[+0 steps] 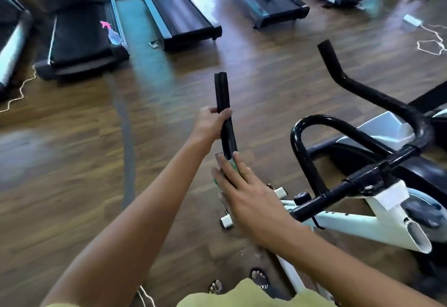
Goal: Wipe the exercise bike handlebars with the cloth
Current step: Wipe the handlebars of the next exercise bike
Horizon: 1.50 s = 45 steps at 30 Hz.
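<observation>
Wood-plank floor (72,161), treadmills (179,16); left hand (210,125) fingers curl round handlebar (222,94), right hand (244,190) fingers flat on cloth (233,163).

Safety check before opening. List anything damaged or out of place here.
The foam grip the left hand holds looks split along its length near the tip. A pink-topped spray bottle sits on a treadmill belt, where it doesn't belong, and loose white cord trails across the floor.

Five treadmills (179,14) stand beyond the two hands, left hand (210,125) and right hand (249,193); one spray bottle (112,32) far to their left, one exercise bike (350,222) to their right, two handlebars (223,94), one cloth (234,163) under the right hand.
</observation>
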{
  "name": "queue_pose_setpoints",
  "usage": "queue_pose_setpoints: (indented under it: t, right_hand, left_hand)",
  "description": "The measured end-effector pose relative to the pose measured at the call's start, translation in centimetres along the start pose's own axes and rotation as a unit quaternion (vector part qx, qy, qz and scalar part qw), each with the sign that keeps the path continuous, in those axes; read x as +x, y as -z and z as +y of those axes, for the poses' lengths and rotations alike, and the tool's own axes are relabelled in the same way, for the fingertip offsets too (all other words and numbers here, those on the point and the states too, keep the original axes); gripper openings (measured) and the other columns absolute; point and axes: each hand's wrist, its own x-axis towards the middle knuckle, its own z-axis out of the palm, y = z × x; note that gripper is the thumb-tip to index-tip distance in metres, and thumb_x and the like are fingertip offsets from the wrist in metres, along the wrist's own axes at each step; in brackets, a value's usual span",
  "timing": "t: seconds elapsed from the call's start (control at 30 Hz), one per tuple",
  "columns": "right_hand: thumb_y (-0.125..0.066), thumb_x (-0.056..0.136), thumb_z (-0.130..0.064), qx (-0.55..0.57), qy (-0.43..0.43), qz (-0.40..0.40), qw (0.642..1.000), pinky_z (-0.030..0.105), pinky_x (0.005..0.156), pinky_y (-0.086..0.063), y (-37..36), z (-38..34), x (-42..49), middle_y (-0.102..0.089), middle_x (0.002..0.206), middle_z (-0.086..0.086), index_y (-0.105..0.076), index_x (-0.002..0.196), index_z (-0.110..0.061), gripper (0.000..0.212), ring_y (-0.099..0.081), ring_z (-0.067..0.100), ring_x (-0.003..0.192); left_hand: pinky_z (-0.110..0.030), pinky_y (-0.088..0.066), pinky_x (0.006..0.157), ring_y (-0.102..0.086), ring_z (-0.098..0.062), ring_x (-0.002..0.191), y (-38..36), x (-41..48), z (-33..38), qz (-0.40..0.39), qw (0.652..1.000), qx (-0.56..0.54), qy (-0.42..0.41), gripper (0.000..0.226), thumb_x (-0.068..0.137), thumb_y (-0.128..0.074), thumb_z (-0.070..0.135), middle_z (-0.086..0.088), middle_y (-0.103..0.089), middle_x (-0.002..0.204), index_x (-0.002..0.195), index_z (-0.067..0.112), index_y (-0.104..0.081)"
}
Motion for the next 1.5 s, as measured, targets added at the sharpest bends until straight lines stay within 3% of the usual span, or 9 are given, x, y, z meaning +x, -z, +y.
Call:
queue_pose_setpoints:
  t: [0.07,0.13,0.23,0.33,0.57,0.87,1.0,1.17,1.5]
  right_hand:
    - [-0.009,0.106,-0.032,-0.006,0.047,-0.002,0.999,0.053,0.121,-0.017,1.1,0.4,-1.5,-0.007,0.166,0.015,-0.022,0.156,-0.007,0.058,0.007,0.036,0.153]
    - [-0.021,0.105,-0.031,-0.041,0.104,0.020,0.994,0.052,0.123,-0.015,2.2,1.1,-3.4,-0.020,0.165,0.010,-0.032,0.153,-0.013,0.053,-0.005,0.033,0.153]
    - [-0.043,0.102,-0.031,-0.063,0.170,0.060,0.982,0.037,0.121,-0.015,3.3,2.4,-5.2,-0.031,0.161,0.001,-0.041,0.150,-0.021,0.049,-0.018,0.027,0.152]
    - [-0.041,0.107,-0.036,-0.013,0.217,0.030,0.976,0.043,0.120,-0.028,3.1,3.2,-5.2,-0.027,0.163,-0.001,-0.040,0.151,-0.021,0.047,-0.011,0.026,0.153]
    - [-0.031,0.109,-0.036,-0.061,0.313,-0.031,0.947,0.040,0.123,-0.021,4.7,7.2,-7.4,-0.009,0.167,-0.010,-0.025,0.157,-0.030,0.048,-0.002,0.019,0.154]
    - [-0.030,0.109,-0.039,-0.122,0.351,-0.050,0.927,0.043,0.121,-0.024,6.9,13.2,-9.4,-0.007,0.167,-0.007,-0.012,0.159,-0.032,0.054,-0.006,0.018,0.154]
    - [-0.006,0.109,-0.028,-0.124,0.377,-0.041,0.917,0.042,0.121,-0.025,5.8,12.0,-8.7,-0.005,0.168,-0.003,-0.010,0.160,-0.028,0.051,-0.008,0.020,0.154]
    - [-0.031,0.109,-0.037,-0.121,0.370,-0.035,0.921,0.041,0.120,-0.028,6.3,13.5,-9.2,-0.008,0.167,-0.004,-0.012,0.159,-0.029,0.054,-0.009,0.019,0.154]
    - [-0.032,0.110,-0.035,-0.099,0.361,-0.018,0.927,0.041,0.117,-0.033,5.7,12.2,-9.0,-0.009,0.167,-0.004,-0.015,0.159,-0.026,0.054,-0.011,0.020,0.154]
  left_hand:
    - [-0.037,-0.056,0.067,-0.062,-0.021,0.078,-0.6,-0.5,-0.7,0.006,1.000,0.006,0.001,0.019,0.093,-0.065,0.014,0.000,-0.063,0.082,0.111,0.007,-0.062]
    - [-0.047,-0.059,0.076,-0.063,-0.021,0.078,-0.9,-0.7,-1.2,0.019,1.000,0.006,-0.001,0.020,0.092,-0.065,0.011,0.000,-0.062,0.080,0.111,0.009,-0.063]
    - [-0.052,-0.058,0.084,-0.067,-0.026,0.082,-1.2,-0.9,-1.4,0.030,1.000,0.002,-0.007,0.011,0.091,-0.065,0.010,-0.001,-0.065,0.081,0.100,0.016,-0.064]
    - [-0.053,-0.058,0.085,-0.070,-0.033,0.091,-1.2,-0.9,-1.3,0.038,0.999,0.012,-0.012,0.013,0.090,-0.065,0.011,-0.003,-0.067,0.083,0.090,0.024,-0.064]
    - [-0.051,-0.057,0.082,-0.064,-0.024,0.079,-1.1,-1.2,-1.1,0.025,1.000,-0.003,0.001,0.017,0.094,-0.062,0.009,-0.004,-0.064,0.085,0.111,0.012,-0.063]
    - [-0.043,-0.057,0.078,-0.064,-0.022,0.081,-1.4,-1.6,-0.8,0.040,0.999,-0.005,0.011,0.022,0.096,-0.061,0.011,-0.003,-0.064,0.086,0.118,0.012,-0.062]
    - [-0.044,-0.057,0.080,-0.063,-0.023,0.085,-1.6,-1.9,-0.6,0.042,0.999,-0.004,0.010,0.018,0.096,-0.060,0.010,-0.004,-0.064,0.090,0.112,0.016,-0.062]
    - [-0.048,-0.056,0.085,-0.064,-0.024,0.087,-1.6,-2.0,-0.4,0.047,0.999,0.011,0.011,0.015,0.096,-0.060,0.010,-0.007,-0.065,0.097,0.109,0.017,-0.063]
    - [-0.045,-0.056,0.082,-0.062,-0.025,0.083,-1.6,-2.2,-0.2,0.041,0.999,0.010,0.018,0.019,0.096,-0.059,0.008,-0.009,-0.063,0.093,0.114,0.010,-0.061]
